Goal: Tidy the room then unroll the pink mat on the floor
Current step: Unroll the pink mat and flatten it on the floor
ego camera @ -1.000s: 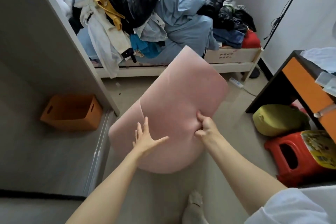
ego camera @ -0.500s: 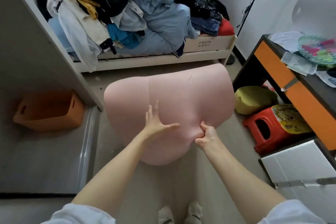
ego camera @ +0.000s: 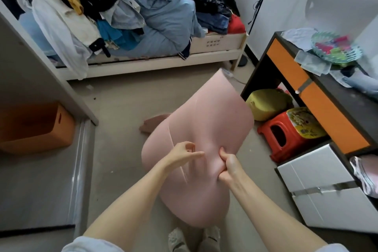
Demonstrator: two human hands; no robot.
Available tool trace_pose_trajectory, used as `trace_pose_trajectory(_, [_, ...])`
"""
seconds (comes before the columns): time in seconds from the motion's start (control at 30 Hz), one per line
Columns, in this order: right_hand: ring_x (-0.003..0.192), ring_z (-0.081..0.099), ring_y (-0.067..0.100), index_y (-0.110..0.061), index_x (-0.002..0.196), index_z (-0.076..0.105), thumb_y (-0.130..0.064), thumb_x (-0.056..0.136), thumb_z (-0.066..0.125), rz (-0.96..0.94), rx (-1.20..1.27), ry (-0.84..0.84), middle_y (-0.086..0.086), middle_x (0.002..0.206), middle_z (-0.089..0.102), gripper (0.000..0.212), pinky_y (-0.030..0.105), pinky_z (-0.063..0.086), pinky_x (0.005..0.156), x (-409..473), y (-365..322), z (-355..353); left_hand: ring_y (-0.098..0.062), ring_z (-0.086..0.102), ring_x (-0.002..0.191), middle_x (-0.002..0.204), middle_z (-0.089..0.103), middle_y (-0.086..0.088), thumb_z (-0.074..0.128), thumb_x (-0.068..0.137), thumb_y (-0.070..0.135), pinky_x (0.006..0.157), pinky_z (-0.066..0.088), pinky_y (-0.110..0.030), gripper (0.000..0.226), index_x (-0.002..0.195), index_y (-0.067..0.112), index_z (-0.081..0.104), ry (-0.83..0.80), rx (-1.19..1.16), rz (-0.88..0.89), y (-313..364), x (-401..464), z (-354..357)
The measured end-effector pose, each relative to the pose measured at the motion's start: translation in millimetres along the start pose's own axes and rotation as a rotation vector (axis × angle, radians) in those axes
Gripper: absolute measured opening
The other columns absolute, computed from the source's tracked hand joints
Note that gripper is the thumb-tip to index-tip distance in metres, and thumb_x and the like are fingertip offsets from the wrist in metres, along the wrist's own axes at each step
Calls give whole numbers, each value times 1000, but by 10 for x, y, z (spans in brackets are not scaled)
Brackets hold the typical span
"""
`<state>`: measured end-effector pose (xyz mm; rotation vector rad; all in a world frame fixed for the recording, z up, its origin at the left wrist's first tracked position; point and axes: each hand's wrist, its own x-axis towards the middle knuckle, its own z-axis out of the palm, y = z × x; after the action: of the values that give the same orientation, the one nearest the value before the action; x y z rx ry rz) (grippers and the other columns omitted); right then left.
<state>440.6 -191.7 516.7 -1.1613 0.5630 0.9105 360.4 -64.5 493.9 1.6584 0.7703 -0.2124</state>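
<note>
The pink mat is held up in front of me above the floor, bulging and partly curled, its far corner pointing toward the bed. My right hand pinches a fold of the mat near its middle. My left hand hovers just left of that fold with loosely curled fingers and the thumb stretched toward the mat, gripping nothing. The mat's lower end hangs near my feet.
A bed piled with clothes fills the back. An orange box sits in the wardrobe at left. At right stand a black and orange desk, a red stool, a yellow-green bag and white drawers. A brownish cloth lies on the floor.
The mat has swung from lying crosswise to pointing away toward the right. My left hand came off its surface and curled its fingers. My right hand kept its pinch.
</note>
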Motion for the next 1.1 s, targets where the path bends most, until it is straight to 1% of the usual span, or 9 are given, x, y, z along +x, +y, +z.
trace_pose_trajectory(0.17, [87, 63, 27, 2, 129, 48, 0, 81, 61, -207, -336, -101, 19, 117, 61, 50, 31, 57, 74, -37, -266, -149, -23, -1, 148, 159, -4, -9, 83, 63, 37, 120, 13, -42, 125, 149, 27, -8, 307, 293, 105, 382, 135, -352])
trace_pose_trajectory(0.3, [78, 60, 21, -5, 129, 47, 0, 81, 62, -157, -549, -298, 16, 113, 58, 51, 23, 57, 62, -17, -441, -318, -25, -22, 145, 157, -26, -3, 84, 56, 41, 117, -3, -53, 132, 146, 39, -13, 382, 617, 159, 694, 199, -717])
trace_pose_trajectory(0.4, [77, 62, 19, -10, 124, 50, -4, 77, 66, -156, -632, -348, 14, 106, 61, 49, 28, 56, 66, 46, -550, -396, -27, -4, 148, 159, 11, -5, 76, 66, 45, 116, -3, -55, 91, 142, 31, 28, 356, 802, 195, 797, 280, -896])
trace_pose_trajectory(0.5, [71, 62, 16, -17, 99, 57, 2, 83, 61, -203, -751, -226, 11, 95, 63, 25, 30, 54, 68, 121, -570, -438, -30, 54, 117, 113, 64, -9, 62, 83, 42, 111, 24, -48, 34, 103, 15, 54, 320, 845, 190, 768, 265, -825])
trace_pose_trajectory(0.57, [87, 64, 26, -24, 91, 55, -6, 78, 64, -303, -939, -62, 12, 104, 63, 24, 38, 54, 80, 190, -604, -462, -32, 60, 101, 102, 67, -13, 58, 87, 39, 90, 41, -39, 29, 96, 13, 52, 315, 838, 193, 720, 198, -706])
trace_pose_trajectory(0.7, [141, 28, 27, -24, 149, 10, -19, 78, 67, -572, -1408, -28, 6, 156, 22, 91, 46, 31, 113, 150, -870, -217, -36, 60, 88, 90, 67, -15, 55, 90, 31, 71, 42, -36, 21, 89, 12, 44, 306, 806, 417, 824, 134, -476])
trace_pose_trajectory(0.77, [147, 9, 21, -31, 149, -2, -21, 82, 65, -835, -1785, -114, -4, 160, 5, 96, 47, 20, 117, 46, -1029, 46, -37, 59, 85, 88, 67, -14, 53, 91, 25, 64, 31, -31, 19, 87, 11, 41, 257, 855, 563, 929, 104, -353])
trace_pose_trajectory(0.87, [148, 8, 18, -31, 149, 7, -26, 86, 61, -925, -2142, -242, -4, 157, 19, 83, 44, 20, 117, 34, -1177, 319, -38, 55, 84, 86, 65, -12, 51, 91, 19, 66, 23, -25, 21, 84, 15, 33, 231, 879, 655, 966, 44, -331])
trace_pose_trajectory(1.1, [141, 28, 21, -39, 147, 4, -23, 76, 71, -819, -1935, -461, -5, 158, 12, 99, 43, 41, 105, 147, -988, 619, -30, 57, 80, 79, 61, -1, 57, 90, 29, 83, 34, -30, 29, 82, 15, 33, 283, 883, 672, 1102, -191, -701])
